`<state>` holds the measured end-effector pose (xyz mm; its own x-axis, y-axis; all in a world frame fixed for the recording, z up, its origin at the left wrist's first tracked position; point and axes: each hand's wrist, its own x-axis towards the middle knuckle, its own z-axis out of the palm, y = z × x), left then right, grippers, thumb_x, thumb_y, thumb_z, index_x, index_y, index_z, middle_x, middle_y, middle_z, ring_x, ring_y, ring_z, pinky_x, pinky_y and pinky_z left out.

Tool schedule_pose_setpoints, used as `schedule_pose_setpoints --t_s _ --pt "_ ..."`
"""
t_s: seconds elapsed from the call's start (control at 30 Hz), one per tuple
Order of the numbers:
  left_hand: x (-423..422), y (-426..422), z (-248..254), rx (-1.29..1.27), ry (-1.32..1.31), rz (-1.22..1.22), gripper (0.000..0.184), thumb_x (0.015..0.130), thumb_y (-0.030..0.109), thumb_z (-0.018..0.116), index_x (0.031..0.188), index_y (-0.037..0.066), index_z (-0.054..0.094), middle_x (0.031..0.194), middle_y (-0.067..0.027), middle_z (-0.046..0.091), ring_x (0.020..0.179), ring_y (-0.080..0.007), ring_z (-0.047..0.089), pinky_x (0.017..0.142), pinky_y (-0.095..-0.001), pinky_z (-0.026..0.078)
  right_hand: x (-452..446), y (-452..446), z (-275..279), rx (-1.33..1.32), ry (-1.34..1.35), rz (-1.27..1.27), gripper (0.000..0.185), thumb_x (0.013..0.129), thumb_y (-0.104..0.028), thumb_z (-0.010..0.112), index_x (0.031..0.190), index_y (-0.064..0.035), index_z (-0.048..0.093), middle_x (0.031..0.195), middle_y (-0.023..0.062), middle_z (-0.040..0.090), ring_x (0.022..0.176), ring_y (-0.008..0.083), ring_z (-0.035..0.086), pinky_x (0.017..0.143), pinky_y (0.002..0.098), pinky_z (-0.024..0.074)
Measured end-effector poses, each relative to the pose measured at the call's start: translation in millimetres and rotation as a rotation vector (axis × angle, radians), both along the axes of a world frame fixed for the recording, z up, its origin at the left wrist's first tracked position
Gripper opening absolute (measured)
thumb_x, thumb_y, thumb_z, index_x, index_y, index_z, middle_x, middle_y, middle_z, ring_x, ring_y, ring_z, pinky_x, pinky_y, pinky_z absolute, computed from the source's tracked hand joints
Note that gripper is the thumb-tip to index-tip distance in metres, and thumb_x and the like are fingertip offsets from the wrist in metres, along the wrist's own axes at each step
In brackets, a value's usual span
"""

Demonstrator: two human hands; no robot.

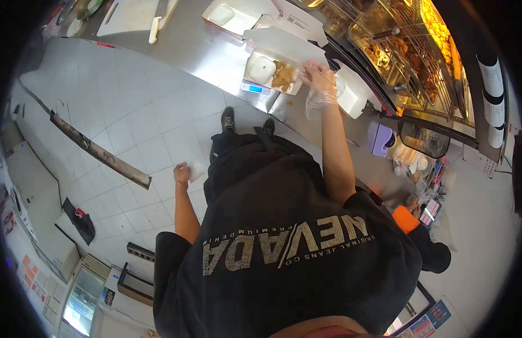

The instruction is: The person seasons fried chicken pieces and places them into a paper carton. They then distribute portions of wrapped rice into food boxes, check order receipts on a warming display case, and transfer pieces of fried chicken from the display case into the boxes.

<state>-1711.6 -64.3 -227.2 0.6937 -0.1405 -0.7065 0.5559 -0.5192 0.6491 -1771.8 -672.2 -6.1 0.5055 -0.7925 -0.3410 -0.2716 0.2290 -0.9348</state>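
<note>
My right hand [319, 78], in a clear plastic glove, is over the right side of an open white takeaway box [275, 46]. Its fingers are bunched together, and what they hold is hidden. Inside the box are a white round tub [262, 69] and chopped brown meat [283, 77]. A digital scale with a lit blue display [255, 89] shows at the box's front edge. My left hand [182, 173] hangs low at my left side over the floor. Its fingers are closed on a small translucent plastic piece [197, 169], whose kind I cannot make out.
Another open box [233, 17] stands farther back on the steel counter [187, 48], and one more [350, 93] lies to the right. A knife [156, 25] rests on a white cutting board [126, 19]. A lit food display [407, 56] with metal racks stands at the right.
</note>
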Motion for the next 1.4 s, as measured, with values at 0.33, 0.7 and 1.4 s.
schedule_pose_setpoints --t_s 0.33,0.7,1.4 --pt "8.3 -31.8 30.8 0.099 0.059 0.011 0.035 0.082 0.004 0.059 0.116 -0.005 0.06 0.085 -0.0099 0.066 0.072 -0.0164 0.063 0.061 -0.0297 0.051 -0.6 10.0 30.2 0.335 -0.204 -0.064 0.022 0.098 -0.007 0.059 0.116 0.0056 0.059 0.107 0.0134 0.064 0.094 0.0228 0.066 0.088 0.0381 0.061" --pt "8.7 -17.0 16.1 0.09 0.073 0.04 0.042 0.079 0.004 0.064 0.12 -0.005 0.06 0.086 -0.0088 0.066 0.071 -0.0156 0.061 0.059 -0.0286 0.047 3.2 9.8 23.1 0.212 -0.026 0.099 0.02 0.097 -0.013 0.062 0.111 0.0018 0.061 0.092 0.0069 0.064 0.077 0.013 0.062 0.066 0.026 0.0557" --pt "6.7 -14.3 21.8 0.034 0.1 0.024 0.039 0.078 0.003 0.063 0.115 -0.007 0.061 0.08 -0.0083 0.065 0.068 -0.0147 0.06 0.058 -0.0292 0.047 -33.2 35.7 4.2 1.487 -1.434 -0.174 0.021 0.096 -0.006 0.05 0.112 0.0056 0.056 0.102 0.0136 0.059 0.087 0.0206 0.061 0.068 0.029 0.058"
